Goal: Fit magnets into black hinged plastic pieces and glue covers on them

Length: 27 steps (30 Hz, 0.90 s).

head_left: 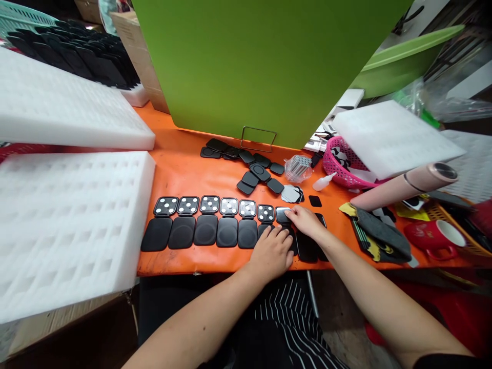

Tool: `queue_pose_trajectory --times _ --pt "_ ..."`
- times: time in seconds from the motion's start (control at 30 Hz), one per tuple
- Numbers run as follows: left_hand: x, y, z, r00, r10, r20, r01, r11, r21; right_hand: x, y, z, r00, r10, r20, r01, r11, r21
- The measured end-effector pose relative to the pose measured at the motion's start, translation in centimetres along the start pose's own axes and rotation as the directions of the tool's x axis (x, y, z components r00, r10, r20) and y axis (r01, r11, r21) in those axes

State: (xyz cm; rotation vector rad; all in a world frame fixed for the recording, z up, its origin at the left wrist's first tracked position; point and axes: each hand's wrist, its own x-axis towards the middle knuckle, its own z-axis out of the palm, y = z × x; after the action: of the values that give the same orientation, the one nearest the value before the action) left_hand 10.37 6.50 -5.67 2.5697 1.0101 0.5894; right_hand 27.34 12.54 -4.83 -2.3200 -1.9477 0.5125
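A row of black hinged cases [205, 224] lies open along the front of the orange table [184, 171], their upper halves showing silver plates with dots. My left hand [272, 252] rests palm down on the case at the row's right end, fingers curled over it. My right hand [305, 220] sits just right of it, fingertips pressing a shiny square plate [282, 214] into the upper half of that case. More black case parts [309, 246] lie under my right wrist.
Loose black parts [249, 164] lie mid-table before a green board [265, 66]. White foam trays [65, 220] fill the left. A metal stack [298, 166], a glue bottle [323, 181], a pink basket [342, 169], a pink roll [403, 187] and a red mug [434, 238] stand right.
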Motion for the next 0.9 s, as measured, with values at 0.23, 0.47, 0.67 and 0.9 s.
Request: queue_pose_trajectory --times 0.23,0.47,0.67,0.9 --pt "0.1 0.1 -0.1 1.000 0.007 -0.007 -0.007 1.000 0.019 -0.2 -0.6 -1.2 0.997 -0.032 -0.076 0.024 0.995 -0.101" --pt "0.0 -0.1 0.2 1.000 0.010 -0.007 -0.010 1.000 -0.001 -4.3 -0.4 -0.8 0.905 -0.426 0.000 0.425 0.904 -0.051" --pt "0.1 0.0 0.0 1.000 0.027 -0.002 -0.027 1.000 0.000 -4.2 0.2 -0.1 0.892 -0.450 0.025 0.451 0.889 -0.085" --pt "0.2 0.1 0.2 0.999 0.009 -0.035 -0.008 1.000 0.018 -5.3 -1.3 -0.3 0.914 -0.404 -0.022 0.404 0.915 -0.023"
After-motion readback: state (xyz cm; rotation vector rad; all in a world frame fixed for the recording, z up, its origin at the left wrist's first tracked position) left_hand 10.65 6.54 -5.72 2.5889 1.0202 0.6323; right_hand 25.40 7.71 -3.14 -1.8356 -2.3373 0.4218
